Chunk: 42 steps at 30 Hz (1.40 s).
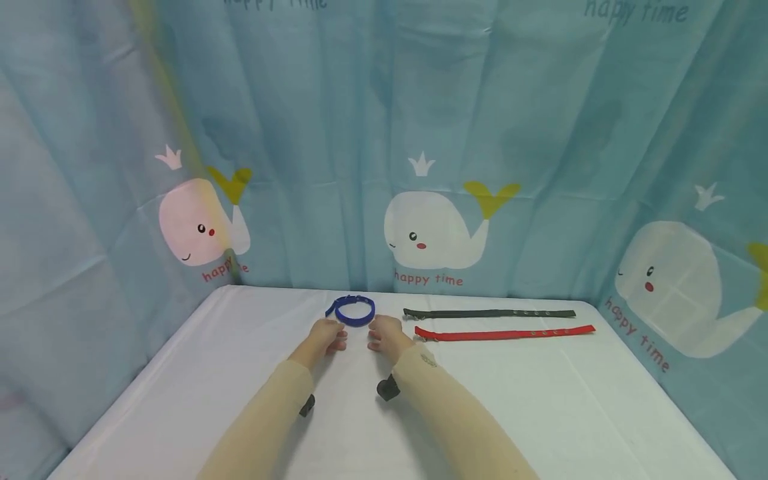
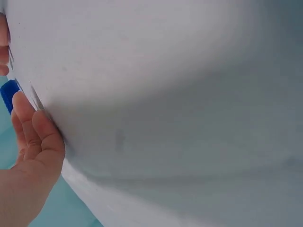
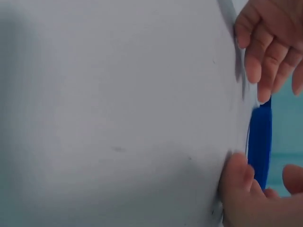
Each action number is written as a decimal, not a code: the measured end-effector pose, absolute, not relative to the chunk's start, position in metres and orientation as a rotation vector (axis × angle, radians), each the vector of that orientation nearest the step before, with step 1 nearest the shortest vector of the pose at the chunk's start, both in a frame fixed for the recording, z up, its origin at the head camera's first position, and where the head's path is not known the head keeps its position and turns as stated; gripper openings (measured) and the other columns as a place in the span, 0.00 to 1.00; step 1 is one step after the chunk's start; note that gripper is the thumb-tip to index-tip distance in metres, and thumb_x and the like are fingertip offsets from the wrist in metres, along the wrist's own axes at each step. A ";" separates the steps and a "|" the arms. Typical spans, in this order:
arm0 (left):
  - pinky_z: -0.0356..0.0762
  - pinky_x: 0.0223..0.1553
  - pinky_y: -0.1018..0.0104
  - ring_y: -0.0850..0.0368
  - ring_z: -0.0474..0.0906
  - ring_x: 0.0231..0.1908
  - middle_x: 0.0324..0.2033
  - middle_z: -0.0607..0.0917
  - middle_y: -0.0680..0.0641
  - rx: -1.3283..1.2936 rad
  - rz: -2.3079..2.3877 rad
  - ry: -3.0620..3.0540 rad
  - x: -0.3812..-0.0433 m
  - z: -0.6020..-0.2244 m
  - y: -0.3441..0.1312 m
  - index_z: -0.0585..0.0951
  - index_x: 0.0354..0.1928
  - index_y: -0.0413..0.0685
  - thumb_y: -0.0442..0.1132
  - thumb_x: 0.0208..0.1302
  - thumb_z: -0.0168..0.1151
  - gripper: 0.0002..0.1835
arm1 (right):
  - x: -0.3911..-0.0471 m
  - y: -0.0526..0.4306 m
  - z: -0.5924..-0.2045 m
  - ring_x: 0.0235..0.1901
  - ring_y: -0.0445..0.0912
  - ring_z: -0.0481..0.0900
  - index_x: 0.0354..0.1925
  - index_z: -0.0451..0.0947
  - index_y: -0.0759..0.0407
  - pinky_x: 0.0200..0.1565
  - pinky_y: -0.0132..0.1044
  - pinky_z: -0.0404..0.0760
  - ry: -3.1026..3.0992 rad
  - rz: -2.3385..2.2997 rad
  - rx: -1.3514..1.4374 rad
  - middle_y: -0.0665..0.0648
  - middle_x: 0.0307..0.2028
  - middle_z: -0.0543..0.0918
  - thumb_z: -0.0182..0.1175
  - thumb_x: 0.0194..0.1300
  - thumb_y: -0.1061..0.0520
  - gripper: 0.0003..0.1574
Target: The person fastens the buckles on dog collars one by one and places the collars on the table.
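Curving loosely beyond a cream sleeve (image 1: 261,413), the left hand (image 1: 322,337) has its fingers apart and relaxed, with nothing gripped. Its fingertips come close to the near left side of the blue collar (image 1: 355,323); whether they touch it, I cannot tell.

The collar is next, at the far side of the desk (image 1: 540,407), just past both hands. It is bent round into a loop, with a short tail (image 1: 329,311) sticking out to the left. I would expect it to be light and springy, soft enough to flex yet stiff enough to keep its ring shape, and neither fragile nor very slippery. The near band looks the easiest place to pinch, one side for each hand; the tail would suit a thumb and finger.

Right of the loop is the right hand (image 1: 389,335), its fingers gently bent, with a modest gap towards the left hand. In its wrist view the blue band runs just beside the fingertips, thumb and fingers apart; I see no firm grip, and contact is unclear.

Further right, the dark strap (image 1: 489,313) and the red strap (image 1: 510,335) lie straight, the red one nearer the person.
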<state>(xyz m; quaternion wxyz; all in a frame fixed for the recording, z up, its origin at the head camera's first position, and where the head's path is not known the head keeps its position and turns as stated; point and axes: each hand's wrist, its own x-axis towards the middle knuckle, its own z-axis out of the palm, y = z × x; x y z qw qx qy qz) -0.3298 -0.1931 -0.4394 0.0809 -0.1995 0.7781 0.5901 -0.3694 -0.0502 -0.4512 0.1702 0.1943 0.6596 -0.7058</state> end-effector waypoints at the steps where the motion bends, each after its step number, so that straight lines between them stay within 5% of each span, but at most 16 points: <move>1: 0.75 0.29 0.71 0.63 0.79 0.20 0.44 0.83 0.39 -0.599 1.772 2.315 -0.327 -0.439 -0.195 0.59 0.67 0.25 0.37 0.73 0.48 0.28 | -0.366 -0.049 -0.450 0.55 0.54 0.75 0.64 0.71 0.63 0.40 0.40 0.81 1.872 -2.013 0.525 0.65 0.62 0.73 0.54 0.66 0.68 0.28; 7: 0.74 0.34 0.66 0.61 0.81 0.25 0.48 0.82 0.37 -0.567 1.793 2.314 -0.314 -0.438 -0.204 0.61 0.67 0.27 0.38 0.74 0.46 0.26 | -0.346 -0.039 -0.440 0.55 0.55 0.75 0.64 0.71 0.63 0.48 0.43 0.78 1.823 -2.060 0.403 0.65 0.62 0.73 0.54 0.69 0.65 0.25; 19: 0.73 0.44 0.55 0.54 0.83 0.34 0.46 0.83 0.37 -0.380 1.779 2.416 -0.289 -0.434 -0.198 0.64 0.64 0.26 0.38 0.74 0.46 0.24 | -0.320 -0.016 -0.423 0.49 0.56 0.80 0.62 0.73 0.64 0.46 0.46 0.77 1.930 -1.935 0.198 0.64 0.55 0.79 0.54 0.68 0.65 0.24; 42: 0.73 0.39 0.60 0.57 0.82 0.31 0.43 0.85 0.41 -0.309 1.784 2.391 -0.263 -0.435 -0.165 0.68 0.61 0.29 0.38 0.74 0.47 0.21 | -0.302 0.048 -0.415 0.53 0.58 0.77 0.64 0.69 0.64 0.52 0.49 0.75 1.913 -1.947 0.195 0.65 0.55 0.78 0.54 0.70 0.64 0.26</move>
